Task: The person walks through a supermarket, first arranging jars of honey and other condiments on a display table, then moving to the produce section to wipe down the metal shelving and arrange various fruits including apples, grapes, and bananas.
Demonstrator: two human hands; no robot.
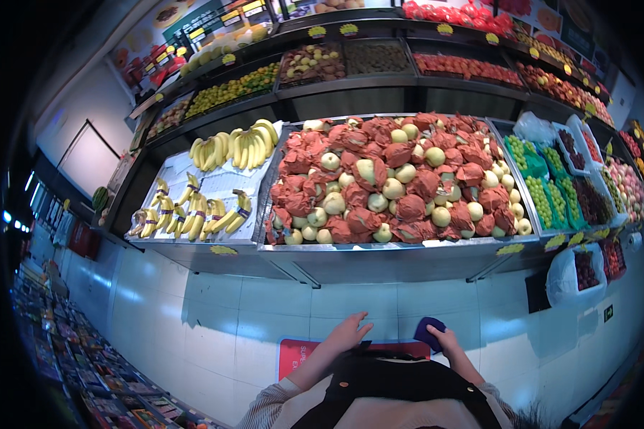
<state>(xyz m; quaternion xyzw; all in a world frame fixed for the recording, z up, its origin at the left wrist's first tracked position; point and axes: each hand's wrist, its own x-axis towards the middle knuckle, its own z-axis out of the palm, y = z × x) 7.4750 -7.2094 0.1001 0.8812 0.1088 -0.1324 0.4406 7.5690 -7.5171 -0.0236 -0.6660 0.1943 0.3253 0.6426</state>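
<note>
My left hand (350,331) is held out in front of the body, its fingers apart and nothing in it. To its right, my right hand (443,339) grips a folded dark purple cloth (428,331). Both hands are over the floor, short of a metal display bin. Pale round fruits (393,189), many wrapped in reddish-brown paper (411,207), fill the bin's wide middle section. Bunches of bananas (252,145) lie on white sheets in the section to the left, the nearer ones banded with purple tape. Green grapes (540,201) are in the section to the right.
A metal front edge (354,247) bounds the bins. On the floor at right stands a plastic-lined box of dark fruit (585,270). A red floor mat (295,354) is partly under the body. Stepped fruit shelves (349,88) rise behind; packaged goods (112,381) line the lower left.
</note>
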